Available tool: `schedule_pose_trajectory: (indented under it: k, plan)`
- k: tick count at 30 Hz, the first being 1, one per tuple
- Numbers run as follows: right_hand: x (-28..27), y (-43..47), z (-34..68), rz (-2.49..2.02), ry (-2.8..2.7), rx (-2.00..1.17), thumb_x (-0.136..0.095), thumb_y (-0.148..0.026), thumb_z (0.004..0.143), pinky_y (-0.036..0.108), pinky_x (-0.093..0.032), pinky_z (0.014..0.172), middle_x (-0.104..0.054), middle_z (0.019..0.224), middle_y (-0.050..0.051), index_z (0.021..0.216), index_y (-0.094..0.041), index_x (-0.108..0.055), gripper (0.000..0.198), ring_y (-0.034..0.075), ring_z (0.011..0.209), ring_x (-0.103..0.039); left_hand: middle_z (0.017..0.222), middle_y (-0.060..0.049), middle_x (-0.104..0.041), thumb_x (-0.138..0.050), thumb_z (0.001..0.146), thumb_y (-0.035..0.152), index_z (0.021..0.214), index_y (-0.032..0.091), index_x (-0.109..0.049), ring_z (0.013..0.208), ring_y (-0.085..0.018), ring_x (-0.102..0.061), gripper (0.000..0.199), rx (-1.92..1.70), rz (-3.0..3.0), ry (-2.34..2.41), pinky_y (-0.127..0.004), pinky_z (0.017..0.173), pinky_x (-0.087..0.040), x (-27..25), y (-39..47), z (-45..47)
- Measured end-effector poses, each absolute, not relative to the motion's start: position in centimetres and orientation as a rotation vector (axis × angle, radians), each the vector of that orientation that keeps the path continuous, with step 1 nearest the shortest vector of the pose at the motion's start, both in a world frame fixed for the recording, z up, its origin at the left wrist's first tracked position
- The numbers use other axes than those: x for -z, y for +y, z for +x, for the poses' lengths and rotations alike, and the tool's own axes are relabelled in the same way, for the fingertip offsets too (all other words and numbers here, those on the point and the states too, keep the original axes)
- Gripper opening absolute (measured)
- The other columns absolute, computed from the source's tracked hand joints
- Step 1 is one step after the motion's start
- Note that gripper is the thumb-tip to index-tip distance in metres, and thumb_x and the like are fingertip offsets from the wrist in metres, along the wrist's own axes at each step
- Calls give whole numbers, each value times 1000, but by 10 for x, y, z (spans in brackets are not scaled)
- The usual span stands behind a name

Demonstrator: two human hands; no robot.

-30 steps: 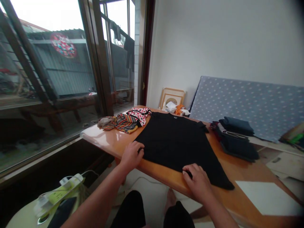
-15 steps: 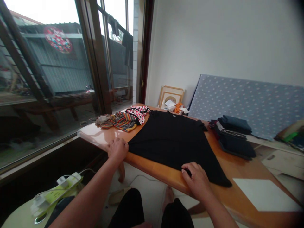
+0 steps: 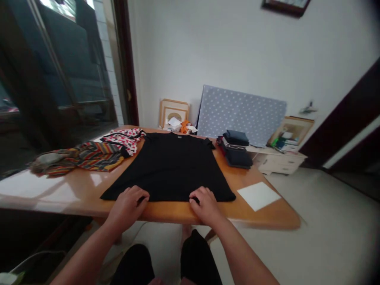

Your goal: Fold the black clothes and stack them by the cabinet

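Left hand (image 3: 129,206), right hand (image 3: 206,206), lower centre: curled narrow at near hem of shirt (image 3: 175,168); can't tell if pinching. Shirt mid-frame, spread flat, not folded. Patterned clothes (image 3: 97,155), left: loose. Stack (image 3: 236,152), right of centre: folded already.

White wall (image 3: 237,51), pale floor (image 3: 329,213), low drawer cabinet (image 3: 280,164), window (image 3: 68,59) left.

L hand (image 3: 129,204), approx. 8 o'clock, & R hand (image 3: 205,202), approx. 5: most fingertips hidden, grip on black shirt (image 3: 172,170) unclear; neck label (image 3: 179,137) nr. dial ctr. too sm. to read; wall frame (image 3: 286,6), 1 o'clock, cut by top edge; pale obj. (image 3: 8,278), 8 o'clock, blurred, cut off.
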State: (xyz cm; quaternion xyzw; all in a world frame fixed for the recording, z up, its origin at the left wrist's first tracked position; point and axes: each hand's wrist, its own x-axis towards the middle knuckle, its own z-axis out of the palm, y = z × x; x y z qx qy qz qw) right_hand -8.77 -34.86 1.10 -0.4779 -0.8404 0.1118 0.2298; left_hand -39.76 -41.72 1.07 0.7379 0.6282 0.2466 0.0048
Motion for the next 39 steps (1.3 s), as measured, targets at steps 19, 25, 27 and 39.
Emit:
schedule_pose_trajectory:
  k: [19,25,27,39]
  plan:
    - [6,-328,47,-1870,-1761,49,-49,-37,91,33,-41,84,-64,97,8,102,-22,-66,25,23,94,-57,100,-5,-65,-53,91,36,99,26,-69,94,-23,-57,21,-677,2349,1889,-36,83,-43,-17,-404,-368]
    - [11,-314,44,-1967,-1818,-20,-48,-45,91,34,-44,79,-68,101,11,111,-20,-64,35,25,94,-63,99,-6,-63,-55,89,30,101,23,-68,93,-22,-57,18,-615,2426,1765,-34,84,-44,-29,-397,-346]
    - [12,-309,43,-1960,-1846,-33,-50,-42,90,33,-44,78,-68,105,11,112,-21,-63,33,25,96,-63,99,-6,-62,-55,89,29,101,23,-68,94,-22,-57,18,-576,2441,1763,-34,84,-44,-31,-393,-347]
    - [17,-299,41,-1989,-1850,-137,-54,-32,84,32,-44,78,-70,108,9,113,-23,-63,32,24,100,-65,91,-10,-57,-43,89,16,90,19,-65,87,-25,-55,23,-279,2650,1792,-38,79,-42,-39,-383,-335]
